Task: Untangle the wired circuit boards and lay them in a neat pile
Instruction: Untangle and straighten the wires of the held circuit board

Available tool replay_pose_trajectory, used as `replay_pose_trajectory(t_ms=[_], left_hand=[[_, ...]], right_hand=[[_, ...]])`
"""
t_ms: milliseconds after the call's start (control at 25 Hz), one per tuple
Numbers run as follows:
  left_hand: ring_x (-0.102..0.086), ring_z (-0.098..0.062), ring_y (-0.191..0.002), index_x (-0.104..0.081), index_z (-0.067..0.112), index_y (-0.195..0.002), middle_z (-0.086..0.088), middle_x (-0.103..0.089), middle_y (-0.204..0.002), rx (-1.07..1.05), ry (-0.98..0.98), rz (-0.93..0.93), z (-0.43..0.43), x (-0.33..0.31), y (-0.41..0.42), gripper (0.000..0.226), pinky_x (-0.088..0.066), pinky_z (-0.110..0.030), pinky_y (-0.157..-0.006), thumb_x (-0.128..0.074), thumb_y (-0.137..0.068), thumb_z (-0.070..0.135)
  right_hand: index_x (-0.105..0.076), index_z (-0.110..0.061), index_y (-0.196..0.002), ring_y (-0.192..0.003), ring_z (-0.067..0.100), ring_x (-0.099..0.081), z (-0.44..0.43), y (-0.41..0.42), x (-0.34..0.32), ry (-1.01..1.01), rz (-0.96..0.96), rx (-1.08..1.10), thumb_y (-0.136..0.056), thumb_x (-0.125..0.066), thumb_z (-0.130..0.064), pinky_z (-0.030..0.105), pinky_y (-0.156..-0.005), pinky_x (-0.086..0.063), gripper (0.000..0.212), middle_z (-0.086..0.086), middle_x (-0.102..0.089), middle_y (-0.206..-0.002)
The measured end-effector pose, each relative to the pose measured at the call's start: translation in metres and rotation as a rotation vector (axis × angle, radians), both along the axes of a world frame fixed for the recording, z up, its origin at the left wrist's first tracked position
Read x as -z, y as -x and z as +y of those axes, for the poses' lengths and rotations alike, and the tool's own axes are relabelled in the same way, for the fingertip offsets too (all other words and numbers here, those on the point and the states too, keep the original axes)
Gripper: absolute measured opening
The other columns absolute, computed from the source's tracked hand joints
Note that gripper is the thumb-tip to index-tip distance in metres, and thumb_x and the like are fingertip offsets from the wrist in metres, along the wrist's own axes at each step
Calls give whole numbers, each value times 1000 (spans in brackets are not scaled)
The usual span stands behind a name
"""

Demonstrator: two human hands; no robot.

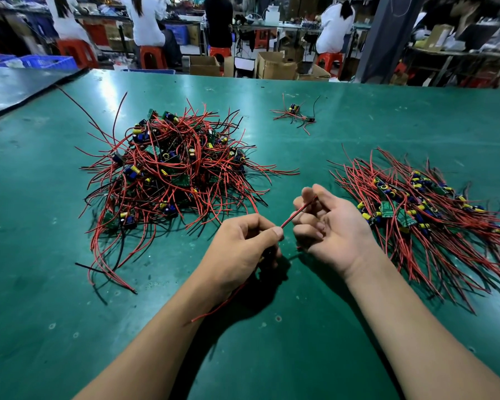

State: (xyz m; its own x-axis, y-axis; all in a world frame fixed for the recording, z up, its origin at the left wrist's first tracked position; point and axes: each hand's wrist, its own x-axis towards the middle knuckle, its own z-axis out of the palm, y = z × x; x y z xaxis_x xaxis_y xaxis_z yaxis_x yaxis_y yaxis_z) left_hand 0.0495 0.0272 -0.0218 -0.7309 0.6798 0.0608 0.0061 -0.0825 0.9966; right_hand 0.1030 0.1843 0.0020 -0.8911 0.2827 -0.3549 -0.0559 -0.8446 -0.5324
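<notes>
Two bare hands hold one thin red-and-black wire pair [298, 212] taut above the green table mat [272, 356].
The left hand [243, 243] pinches it under the thumb, and the right hand [329, 223] nips its far end with curled fingers. The tangled heap of red-wired green circuit boards [171, 168] lies to the left, and the combed-out pile of boards [422, 209] lies beside the right hand.

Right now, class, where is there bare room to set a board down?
Bare green mat lies nearest you, around the forearms, and in the strip between the tangled heap and the neat pile. Those two, left and right, are crowded.
</notes>
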Motion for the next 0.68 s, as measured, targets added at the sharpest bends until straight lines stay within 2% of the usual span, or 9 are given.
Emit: replay_pose_trajectory(t_ms=[80,200,280,400,480,560,680], left_hand=[[-55,-21,-47,-63,-1,-78,-8,-61,-55,-22,-5,-23,0,1,0,15,-46,-23,-49,-62,-92,4],[-56,-20,-46,-67,6,-75,-8,-62,-55,-61,-26,-68,0,0,0,19,-48,-25,-48,-62,-93,7],[-57,-21,-46,-70,9,-76,-9,-64,-57,-64,-34,-68,0,-2,0,20,-50,-26,-47,-62,-94,9],[-57,-20,-46,-69,4,-79,-9,-63,-57,-69,-35,-81,0,-3,0,18,-50,-25,-46,-60,-94,7],[-56,-19,-46,-68,4,-78,-10,-63,-58,-61,-31,-87,0,-3,0,18,-48,-23,-46,-61,-94,5],[-55,-19,-46,-67,1,-78,-10,-63,-57,-42,-23,-70,-1,-2,0,16,-47,-23,-47,-62,-93,5],[-55,-19,-47,-67,-5,-81,-10,-63,-57,-15,-12,-44,1,1,0,15,-47,-23,-50,-64,-91,5]], right_hand=[[-76,-9,-69,-36,4,-24,-3,1,2,-154,-31,6,-103,-45,-43,14,-32,-16,58,-4,-45,-64],[-77,-13,-92,-42,2,-25,-14,1,7,-566,-88,-28,-92,-57,-51,14,-33,-19,44,-8,-43,-66],[-76,-12,-100,-42,3,-35,-24,-1,11,-729,-77,-120,-90,-65,-45,13,-33,-24,36,-9,-52,-62],[-75,-15,-98,-34,2,-45,-34,-4,14,-885,-103,-157,-99,-60,-36,12,-33,-29,26,-13,-54,-48],[-76,-16,-92,-33,1,-36,-30,-2,15,-919,-129,-72,-99,-60,-37,13,-33,-26,27,-13,-40,-43],[-75,-13,-88,-35,2,-23,-21,1,14,-849,-135,38,-99,-61,-33,15,-34,-20,27,-9,-25,-48],[-71,-8,-88,-39,4,-19,-9,4,10,-738,-109,178,-102,-56,-30,16,-35,-17,31,-4,-22,-59]])
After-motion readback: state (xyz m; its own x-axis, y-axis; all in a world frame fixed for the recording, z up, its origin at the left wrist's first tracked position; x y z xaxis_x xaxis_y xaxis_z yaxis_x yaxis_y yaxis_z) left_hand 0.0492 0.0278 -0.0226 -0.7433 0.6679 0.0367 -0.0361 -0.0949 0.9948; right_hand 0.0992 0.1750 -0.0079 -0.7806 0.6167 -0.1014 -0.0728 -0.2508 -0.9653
